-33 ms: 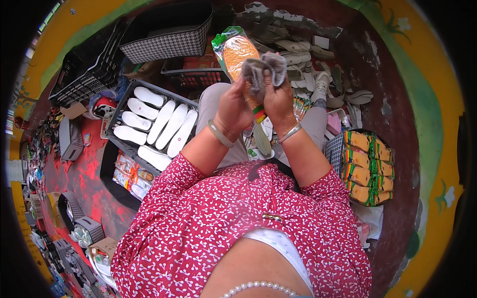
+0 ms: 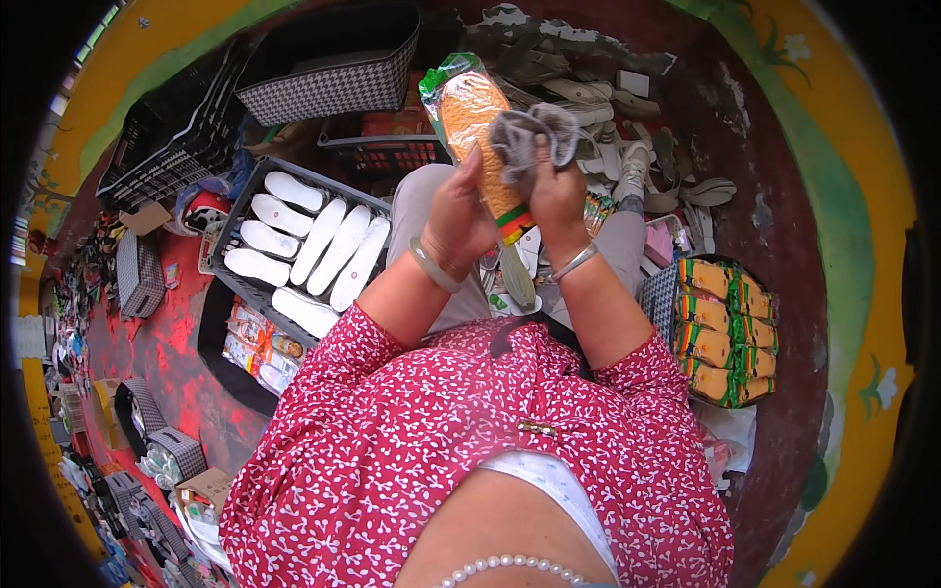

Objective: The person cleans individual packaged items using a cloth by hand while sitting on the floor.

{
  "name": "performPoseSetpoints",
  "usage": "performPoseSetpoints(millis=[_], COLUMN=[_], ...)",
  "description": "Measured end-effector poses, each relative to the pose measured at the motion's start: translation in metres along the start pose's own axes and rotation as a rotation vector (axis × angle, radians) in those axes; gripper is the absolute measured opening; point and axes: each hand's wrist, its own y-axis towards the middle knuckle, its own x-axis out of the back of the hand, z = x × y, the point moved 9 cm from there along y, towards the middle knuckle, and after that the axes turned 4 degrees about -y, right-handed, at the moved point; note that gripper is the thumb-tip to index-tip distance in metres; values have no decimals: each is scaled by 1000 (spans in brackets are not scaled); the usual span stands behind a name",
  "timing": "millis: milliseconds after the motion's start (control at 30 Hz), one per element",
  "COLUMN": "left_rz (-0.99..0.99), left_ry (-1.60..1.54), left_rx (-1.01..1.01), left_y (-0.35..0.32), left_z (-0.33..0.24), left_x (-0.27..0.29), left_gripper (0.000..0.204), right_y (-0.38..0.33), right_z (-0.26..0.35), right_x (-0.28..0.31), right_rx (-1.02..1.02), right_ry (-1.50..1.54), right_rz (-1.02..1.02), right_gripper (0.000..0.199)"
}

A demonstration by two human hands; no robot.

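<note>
My left hand (image 2: 459, 211) grips a packaged insole (image 2: 474, 113), orange and textured, in a clear bag with a green top and a coloured band at its lower end. A crumpled grey cloth (image 2: 532, 142) is bunched in my right hand (image 2: 557, 201), whose fingers close round it at the insole's right side. The cloth overlaps the insole's right edge; whether it presses on it I cannot tell. Below the package a grey-green shoe sole (image 2: 517, 277) shows between my knees.
White insoles (image 2: 319, 245) lie in a dark crate (image 2: 257, 186) at left. At right a checked basket (image 2: 660, 302) holds several packaged orange insoles (image 2: 708, 312). Loose shoes (image 2: 588, 118) are piled ahead, near a checked bin (image 2: 323, 88) and a black crate (image 2: 392, 152).
My right hand and the cloth have shifted right across the package, uncovering more of the orange insole. My left hand stays nearly where it was.
</note>
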Motion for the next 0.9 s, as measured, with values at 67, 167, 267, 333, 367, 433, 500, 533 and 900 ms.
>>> performPoseSetpoints(millis=[67,167,267,333,367,433,500,533,900], left_rz=[-8,71,-13,-51,-67,-142,-208,-179,-288], left_ry=[-56,0,166,222,250,318,343,328,646], left_rx=[114,141,32,2,-12,-21,-8,1,-100], left_y=[-3,-6,-5,-3,-3,-3,-5,-5,-2], left_z=[5,-5,-22,-32,-36,-39,-41,-41,-35], left_x=[-12,-14,-5,11,13,17,24,24,32], left_gripper=[58,69,58,46,40,34,34,34,35], right_y=[5,1,-7,0,1,2,7,15,-14], right_z=[-61,-80,-49,-63,-70,-81,-60,-52,-28], right_x=[-6,-14,10,22,28,38,57,70,33], right_rx=[-429,-665,-649,-624,-616,-596,-449,-309,-663], right_ry=[549,1298,1214,1186,1082,874,245,-140,881], right_rz=[197,320,237,159,157,152,178,175,178], right_gripper=[35,39,39,38,38,38,39,39,40])
